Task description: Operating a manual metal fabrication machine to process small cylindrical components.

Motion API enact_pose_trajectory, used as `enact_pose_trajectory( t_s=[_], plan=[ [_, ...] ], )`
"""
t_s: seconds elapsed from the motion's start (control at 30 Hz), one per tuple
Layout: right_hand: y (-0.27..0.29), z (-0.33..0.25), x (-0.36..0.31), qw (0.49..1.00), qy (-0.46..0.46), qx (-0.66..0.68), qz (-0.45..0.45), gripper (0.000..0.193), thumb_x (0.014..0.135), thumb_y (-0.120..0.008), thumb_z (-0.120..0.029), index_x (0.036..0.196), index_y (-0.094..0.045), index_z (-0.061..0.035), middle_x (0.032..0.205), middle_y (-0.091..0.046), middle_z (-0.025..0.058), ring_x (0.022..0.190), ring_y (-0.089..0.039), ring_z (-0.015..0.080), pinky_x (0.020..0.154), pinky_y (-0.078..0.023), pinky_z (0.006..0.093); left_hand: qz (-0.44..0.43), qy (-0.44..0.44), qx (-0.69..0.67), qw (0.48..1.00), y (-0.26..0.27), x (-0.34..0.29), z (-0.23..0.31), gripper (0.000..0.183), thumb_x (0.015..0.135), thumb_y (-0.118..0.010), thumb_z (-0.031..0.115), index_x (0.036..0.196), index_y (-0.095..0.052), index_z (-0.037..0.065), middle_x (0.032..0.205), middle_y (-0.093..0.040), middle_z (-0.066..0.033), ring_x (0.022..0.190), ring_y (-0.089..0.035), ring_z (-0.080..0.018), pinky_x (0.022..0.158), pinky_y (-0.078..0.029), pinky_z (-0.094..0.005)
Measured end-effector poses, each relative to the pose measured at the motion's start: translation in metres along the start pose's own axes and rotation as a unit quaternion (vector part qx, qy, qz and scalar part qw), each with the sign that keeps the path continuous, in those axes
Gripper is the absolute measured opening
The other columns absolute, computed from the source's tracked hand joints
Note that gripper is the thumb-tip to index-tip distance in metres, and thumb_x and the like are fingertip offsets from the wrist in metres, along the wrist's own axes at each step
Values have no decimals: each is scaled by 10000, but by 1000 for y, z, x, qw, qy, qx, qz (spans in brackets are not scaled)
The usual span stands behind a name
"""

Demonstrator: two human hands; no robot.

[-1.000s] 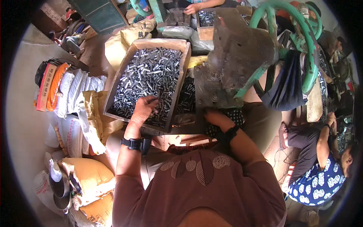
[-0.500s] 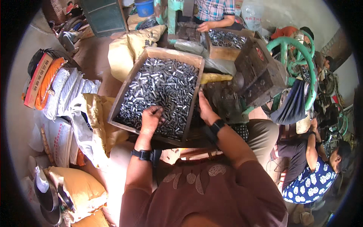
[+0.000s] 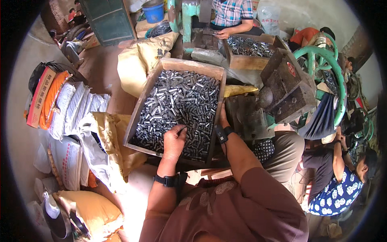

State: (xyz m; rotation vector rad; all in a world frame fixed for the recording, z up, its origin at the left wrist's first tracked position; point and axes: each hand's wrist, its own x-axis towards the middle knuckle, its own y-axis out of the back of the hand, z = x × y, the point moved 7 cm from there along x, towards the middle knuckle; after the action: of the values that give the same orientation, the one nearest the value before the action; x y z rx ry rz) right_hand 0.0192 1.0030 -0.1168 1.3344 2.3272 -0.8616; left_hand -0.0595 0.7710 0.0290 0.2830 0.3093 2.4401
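A wooden tray (image 3: 135, 117) full of small shiny metal cylinders (image 3: 181, 92) sits tilted in front of me. Over the pieces in its near half is my left hand (image 3: 174, 141), its fingers curled and pressed together at the tips. Whatever they pinch is too small or hidden to name. Against the outside of the tray's right wall rests my right hand (image 3: 223, 117); its fingers are mostly hidden between that wall and the dark metal machine part (image 3: 244, 117) beside it.
A green handwheel press (image 3: 340, 76) and a dark metal block (image 3: 288, 86) stand to the right. Across from me, a person in a checked shirt works by a second wooden box (image 3: 250, 62) of metal pieces. Stacked sacks (image 3: 76, 105) line the left; a seated person is at far right.
My view has shifted a little, so the scene lies further right and lower. My left hand's fingers are drawn closer together. My right hand has sunk lower along the tray's side.
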Motion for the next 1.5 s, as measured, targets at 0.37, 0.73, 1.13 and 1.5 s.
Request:
enact_pose_trajectory(
  t_s=[0.37, 0.73, 1.13, 1.5],
  plan=[
    [-5, -15, -22, 997, -70, -38, 7, 674, 885, -210, -561, 1356, -255, -80, 1363, -314, 137, 1203, -347, 342, 993, -248, 484, 40, -23, 98, 994, 15, 12, 4, 139, 778, -585, 92, 860, -623, -13, 739, -621, -182, 642, -617, -265, 608, -468, -316],
    [-18, -83, -115, 788, 344, -511, 13, 413, 847, -512, -302, 1194, -477, -81, 1159, -494, 194, 1054, -486, 350, 879, -402, 398, -31, -41, 316, 947, -38, 11, -18, 216, 735, -605, 139, 937, -587, 67, 941, -596, -163, 842, -576, -346, 729, -466, -412],
    [-115, -32, -134, 431, 451, -745, -236, 262, 734, -499, -39, 968, -605, -93, 1066, -562, 82, 1010, -507, 281, 836, -429, 391, -34, 20, 297, 954, -5, 20, -25, 164, 719, -608, 153, 857, -616, 65, 792, -613, -184, 792, -584, -354, 706, -468, -414],
    [-108, -56, -133, 528, 432, -705, -193, 223, 741, -594, -180, 929, -612, -61, 1011, -587, 166, 965, -551, 302, 826, -445, 370, -177, 19, 380, 908, -51, -5, -22, 180, 719, -595, 128, 877, -585, 42, 917, -601, -159, 897, -580, -309, 772, -464, -399]
  ],
)
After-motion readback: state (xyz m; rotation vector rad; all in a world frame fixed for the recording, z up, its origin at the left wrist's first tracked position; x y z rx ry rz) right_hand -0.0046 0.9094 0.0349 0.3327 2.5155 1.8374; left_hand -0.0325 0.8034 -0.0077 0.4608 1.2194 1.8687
